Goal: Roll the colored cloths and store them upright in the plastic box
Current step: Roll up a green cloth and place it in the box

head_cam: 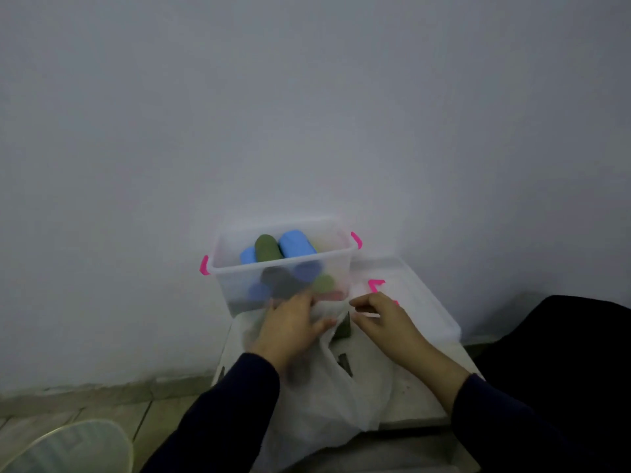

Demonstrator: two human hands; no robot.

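A clear plastic box (218, 268) with pink latches stands against the wall on a small white table. Several rolled cloths lean inside it, among them a dark green roll (268, 249) and a light blue roll (296, 244). In front of the box lies a thin white plastic bag (327, 387). My left hand (288, 327) presses on the bag's top with its thumb pinching the film. Just right of it my right hand (386, 322) has curled fingers at the bag's opening. A dark green cloth (343, 327) shows between the hands, partly hidden by the bag.
The box lid (420, 302), clear with a pink latch, lies right of the box. A white table (423, 397) carries everything. A dark shape (563, 353) fills the right side. A pale round object (75, 448) sits at the lower left above a tiled floor.
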